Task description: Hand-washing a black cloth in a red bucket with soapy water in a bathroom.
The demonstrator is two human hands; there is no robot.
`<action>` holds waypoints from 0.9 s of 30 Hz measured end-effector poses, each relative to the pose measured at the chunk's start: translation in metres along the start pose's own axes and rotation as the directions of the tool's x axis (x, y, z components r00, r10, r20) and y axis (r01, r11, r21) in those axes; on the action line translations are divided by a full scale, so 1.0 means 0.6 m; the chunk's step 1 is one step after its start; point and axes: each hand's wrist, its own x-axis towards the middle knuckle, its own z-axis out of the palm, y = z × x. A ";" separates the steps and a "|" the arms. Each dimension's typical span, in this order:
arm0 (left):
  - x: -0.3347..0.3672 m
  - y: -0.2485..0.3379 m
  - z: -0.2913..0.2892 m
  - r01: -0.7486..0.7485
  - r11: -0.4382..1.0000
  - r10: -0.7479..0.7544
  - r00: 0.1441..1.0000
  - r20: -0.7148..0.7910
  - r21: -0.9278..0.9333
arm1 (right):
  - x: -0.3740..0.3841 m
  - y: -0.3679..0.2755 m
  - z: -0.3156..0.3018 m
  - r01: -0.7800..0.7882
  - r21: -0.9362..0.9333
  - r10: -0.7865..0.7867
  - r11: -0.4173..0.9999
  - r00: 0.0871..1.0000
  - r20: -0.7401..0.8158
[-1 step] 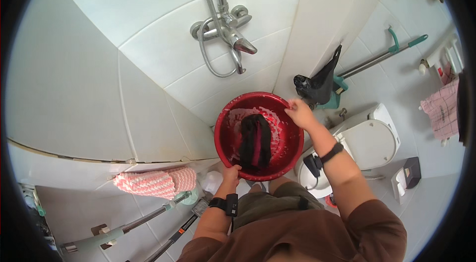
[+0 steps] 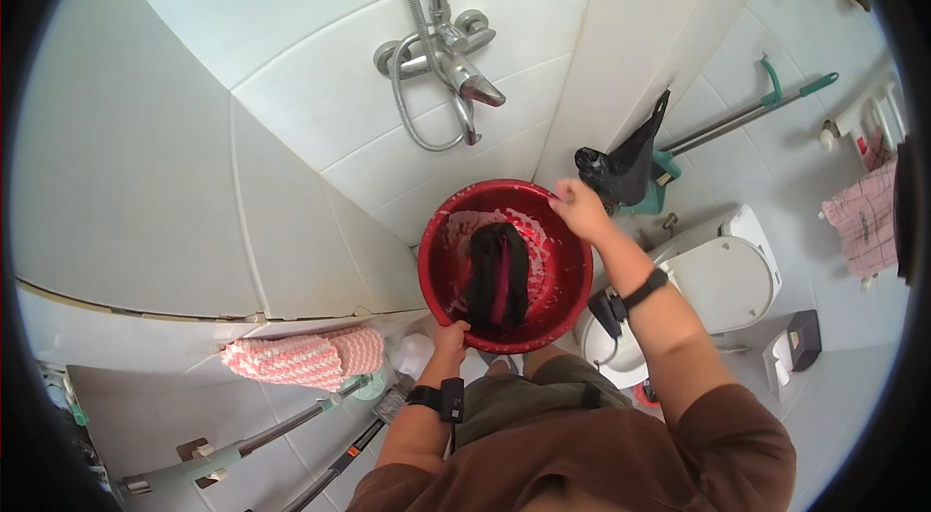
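A round red basin [image 2: 579, 294] is held between my hands, below the shower tap. A wet-looking black cloth item with a magenta stripe [image 2: 497, 270] lies bunched inside it, with whitish suds on the basin wall around it. My left hand [image 2: 450, 339] grips the near left rim, its fingers partly hidden under the edge. At the far right rim is my right hand [image 2: 584, 213], fingers curled at the edge with the thumb toward the inside.
A chrome shower tap [image 2: 456, 66] with a hose juts from the tiled wall ahead. The toilet [image 2: 722, 274] stands to the right. A black plastic bag [image 2: 626, 168] hangs beside a green-handled pole [image 2: 737, 114]. A pink-and-white knitted cloth [image 2: 305, 357] hangs at the left.
My right hand has shifted slightly up and left along the rim. The basin has moved a touch to the left; my left hand stays at the near rim.
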 end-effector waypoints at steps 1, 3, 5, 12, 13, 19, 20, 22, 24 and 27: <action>0.004 0.012 0.003 0.021 1.000 -0.021 1.000 -0.008 0.019 | 0.036 -0.024 0.005 0.052 0.031 -0.051 0.998 0.998 -0.046; 0.005 0.021 0.009 0.042 0.999 -0.041 0.999 -0.024 0.025 | 0.113 -0.062 0.017 0.085 0.094 -0.076 0.992 0.993 -0.096; 0.005 0.023 0.015 -0.013 0.999 0.011 0.999 -0.048 -0.049 | 0.169 -0.108 0.031 0.137 0.097 -0.126 0.986 0.986 -0.114; 0.004 0.028 0.044 -0.050 0.987 0.033 0.993 -0.116 -0.151 | 0.257 -0.153 0.051 0.110 0.152 -0.124 0.982 0.989 0.081; 0.007 0.027 0.048 -0.098 0.981 0.076 0.989 -0.129 -0.170 | 0.256 -0.153 0.047 0.106 0.207 -0.133 0.973 0.984 0.119; 0.011 0.042 0.070 -0.120 0.970 0.093 0.987 -0.133 -0.213 | 0.241 -0.151 0.037 0.130 0.285 -0.178 0.950 0.972 0.152; 0.016 0.040 0.070 -0.116 0.972 0.095 0.989 -0.110 -0.205 | 0.239 -0.152 0.037 0.123 0.317 -0.180 0.941 0.971 0.158; 0.026 0.038 0.072 -0.130 0.966 0.107 0.988 -0.110 -0.225 | 0.232 -0.160 0.033 0.106 0.312 -0.163 0.944 0.973 0.162; 0.035 0.036 0.078 -0.142 0.959 0.119 0.987 -0.109 -0.245 | 0.230 -0.162 0.033 0.089 0.305 -0.145 0.948 0.976 0.165; 0.048 0.038 0.084 -0.167 0.942 0.143 0.984 -0.104 -0.290 | 0.230 -0.155 0.030 0.108 0.236 -0.148 0.966 0.976 0.159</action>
